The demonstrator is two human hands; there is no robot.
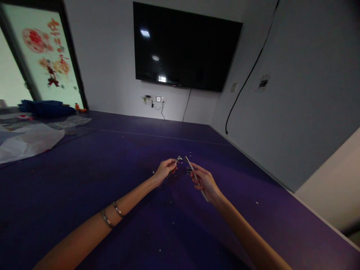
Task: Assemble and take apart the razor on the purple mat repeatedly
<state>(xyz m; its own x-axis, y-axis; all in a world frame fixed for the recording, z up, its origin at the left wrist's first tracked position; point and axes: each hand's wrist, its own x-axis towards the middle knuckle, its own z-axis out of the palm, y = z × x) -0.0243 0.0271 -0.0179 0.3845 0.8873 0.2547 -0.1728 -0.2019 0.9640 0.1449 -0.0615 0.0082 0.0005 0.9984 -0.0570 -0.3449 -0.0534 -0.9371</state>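
My left hand (165, 169) is closed around a small wrench (178, 159) with a bright metal head and a dark handle end. A long, thin, pale stick (200, 187), possibly a brush, is gripped in my right hand (205, 182). Its upper tip points at the wrench's head, with a small gap seeming to lie between them. Beside the fingers of my right hand is a small dark piece with light markings (189, 170), partly covered. Small pale crumbs lie on the purple surface (168, 232) around both hands.
Crumpled white sheeting (30, 140) and clear plastic (73, 121) lie at the left, with a dark blue cloth bundle (46, 108) behind. A television (185, 47) hangs on the far wall above sockets (158, 99). A black cable (247, 77) dangles along the right wall.
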